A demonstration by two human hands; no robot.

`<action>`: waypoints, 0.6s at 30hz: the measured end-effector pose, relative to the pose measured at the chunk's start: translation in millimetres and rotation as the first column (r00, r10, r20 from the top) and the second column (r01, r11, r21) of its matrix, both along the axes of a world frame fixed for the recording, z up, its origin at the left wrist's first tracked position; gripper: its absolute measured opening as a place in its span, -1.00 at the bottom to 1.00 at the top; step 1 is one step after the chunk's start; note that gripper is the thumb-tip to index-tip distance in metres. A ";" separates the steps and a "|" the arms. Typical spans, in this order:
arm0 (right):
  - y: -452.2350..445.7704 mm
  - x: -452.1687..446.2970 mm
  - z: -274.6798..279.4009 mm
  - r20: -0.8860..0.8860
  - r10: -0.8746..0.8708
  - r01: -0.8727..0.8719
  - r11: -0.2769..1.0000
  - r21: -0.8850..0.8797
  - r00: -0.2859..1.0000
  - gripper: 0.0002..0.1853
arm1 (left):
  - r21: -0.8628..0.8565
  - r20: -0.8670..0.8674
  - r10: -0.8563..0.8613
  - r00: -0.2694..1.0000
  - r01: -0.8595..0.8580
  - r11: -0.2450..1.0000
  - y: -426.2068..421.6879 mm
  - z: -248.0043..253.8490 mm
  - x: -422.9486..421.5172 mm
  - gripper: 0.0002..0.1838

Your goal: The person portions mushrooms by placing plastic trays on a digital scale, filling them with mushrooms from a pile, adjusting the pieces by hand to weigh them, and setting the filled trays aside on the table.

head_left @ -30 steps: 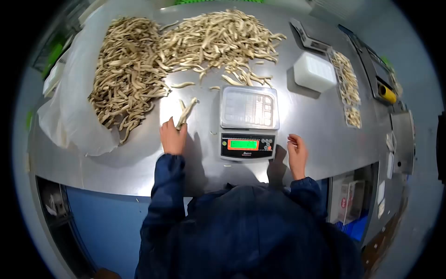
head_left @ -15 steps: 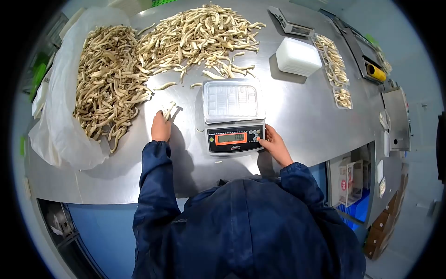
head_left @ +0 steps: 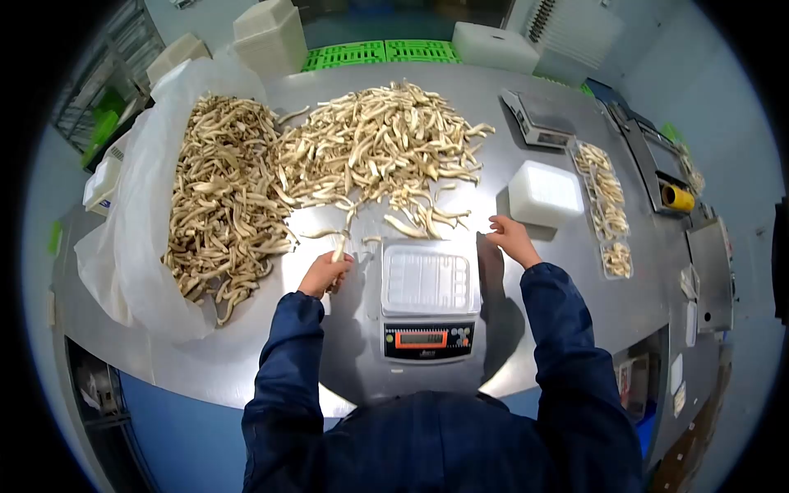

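Closed around a few pale mushrooms (head_left: 339, 246) is my left hand (head_left: 325, 274), just left of the scale and below the loose pile. My right hand (head_left: 513, 240) hovers up and right of the scale, fingers apart with nothing visible in them. Between my hands, a clear plastic tray (head_left: 429, 281) rests on the platform of the digital scale (head_left: 427, 340), whose orange display is lit. Ahead lies a big pile of long mushrooms (head_left: 374, 148), with several stray ones along its near edge. Darker mushrooms (head_left: 226, 189) spill from a white plastic bag (head_left: 136, 238) at left.
A stack of white trays (head_left: 544, 194) stands right of my right hand. Beyond it are a second scale (head_left: 538, 119) and a row of filled mushroom trays (head_left: 606, 197). Machinery with a yellow roll (head_left: 677, 197) is at far right. Green crates (head_left: 382, 53) line the back.
My right hand has left the scale's buttons and moved forward. My left hand, still holding mushrooms, has moved nearer the pile. The view has tilted up, showing more of the back.
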State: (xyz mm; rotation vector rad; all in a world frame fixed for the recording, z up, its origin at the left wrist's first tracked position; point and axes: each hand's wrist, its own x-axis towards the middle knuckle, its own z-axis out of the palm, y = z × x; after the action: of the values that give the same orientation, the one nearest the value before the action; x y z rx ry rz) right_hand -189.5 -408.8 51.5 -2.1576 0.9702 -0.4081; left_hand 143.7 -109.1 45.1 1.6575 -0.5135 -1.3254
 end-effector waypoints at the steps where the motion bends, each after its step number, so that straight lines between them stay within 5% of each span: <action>1: -13.8 12.9 -1.6 -0.078 0.042 -0.048 0.997 -0.067 0.996 -0.54 | 0.039 -0.006 -0.064 0.998 0.065 0.997 -11.3 -7.5 5.5 -0.81; 4: -44.8 48.4 -6.6 -0.217 0.108 -0.148 0.972 -0.180 0.970 -0.56 | 0.143 -0.091 -0.124 0.988 0.136 0.980 -46.4 -17.8 10.8 -0.80; 7: -43.7 80.4 15.0 -0.323 0.163 -0.026 0.920 0.391 0.932 -0.56 | 0.119 -0.199 -0.083 0.977 0.108 0.987 -77.1 -21.6 12.2 -0.77; 18: -18.3 177.6 -6.3 -0.049 0.399 -0.152 0.457 0.876 0.916 -0.50 | -0.070 -0.358 -0.189 0.914 0.176 0.982 -166.6 -5.3 -0.9 -0.64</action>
State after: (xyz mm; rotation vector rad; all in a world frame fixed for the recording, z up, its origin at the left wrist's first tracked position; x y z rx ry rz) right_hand -11.9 -427.2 45.2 -1.3586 0.6795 0.4818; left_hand 142.8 -275.7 39.8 1.3134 -0.4738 -1.7063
